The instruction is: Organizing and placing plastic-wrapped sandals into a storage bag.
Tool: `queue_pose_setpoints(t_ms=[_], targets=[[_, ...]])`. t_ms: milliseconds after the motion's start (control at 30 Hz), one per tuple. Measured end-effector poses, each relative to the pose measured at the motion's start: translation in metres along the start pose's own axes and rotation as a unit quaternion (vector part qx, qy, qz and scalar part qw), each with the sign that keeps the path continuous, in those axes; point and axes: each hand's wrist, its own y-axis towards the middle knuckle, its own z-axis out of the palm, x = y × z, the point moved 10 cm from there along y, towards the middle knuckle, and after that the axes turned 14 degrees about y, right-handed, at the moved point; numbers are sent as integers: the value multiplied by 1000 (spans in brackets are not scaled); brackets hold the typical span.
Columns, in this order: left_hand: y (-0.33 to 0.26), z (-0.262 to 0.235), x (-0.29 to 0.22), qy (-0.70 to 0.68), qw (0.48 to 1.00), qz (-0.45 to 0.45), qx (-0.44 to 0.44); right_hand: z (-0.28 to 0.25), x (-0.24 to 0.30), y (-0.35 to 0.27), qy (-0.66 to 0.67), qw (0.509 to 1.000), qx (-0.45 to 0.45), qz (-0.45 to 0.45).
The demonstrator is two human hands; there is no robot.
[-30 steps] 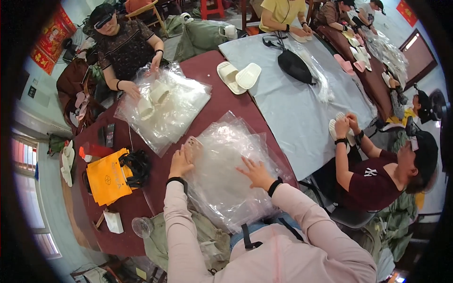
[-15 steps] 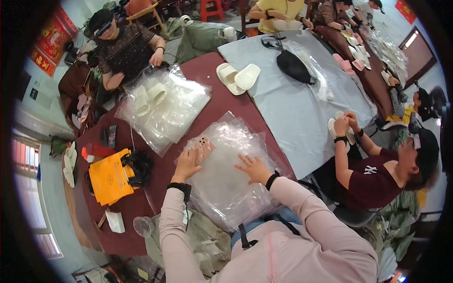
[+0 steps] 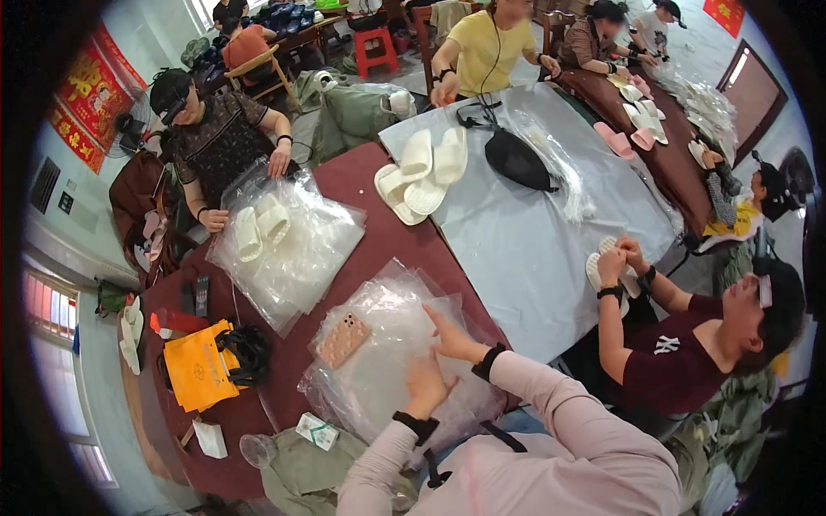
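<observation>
A stack of clear plastic bags [image 3: 379, 301] lies on the dark red table in front of me. On its left part rests a phone in a pink patterned case [image 3: 344, 339], which neither hand touches. Over the right part of the bags is my left hand [image 3: 428, 384], its fingers loosely stretched and slightly blurred. Just beyond it and to its right, my right hand [image 3: 456, 335] is open with fingers extended. The two hands are close together, palms turned toward each other, and I see nothing held in them.
White slippers [image 3: 404, 193] lie at the table joint. A black pouch [image 3: 519, 160] rests on the grey-covered table. Yellow bags [image 3: 200, 368] and a small packet [image 3: 318, 432] are at left. Co-workers sit around; one at far left handles bagged slippers [image 3: 260, 228], another at right holds slippers.
My left hand has left the phone and moved right, beside my right hand. More white slippers now lie on the far table. The view has shifted, and the person in yellow has moved an arm.
</observation>
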Motion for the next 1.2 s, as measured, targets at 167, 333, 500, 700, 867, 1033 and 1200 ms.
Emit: queue_pose_setpoints(t_ms=[167,333,500,700,867,1033,1200], targets=[[10,52,-10,176,983,-33,39,-30,-30,35,-25,998,-9,61],[30,69,-4,167,980,-84,70,-69,-36,49,12,996,-68,58],[28,74,1,149,983,-93,51,-65,-15,57,0,997,-67,23],[30,73,-7,170,983,-69,20,-78,140,119,-76,991,48,-97],[31,69,-11,188,980,-58,9,-86,80,206,-387,917,-41,-81],[30,76,-4,195,978,-67,-4,-61,31,249,-494,864,-3,-98],[37,85,-2,204,975,-85,15,-88,-12,280,-659,746,-87,-28]])
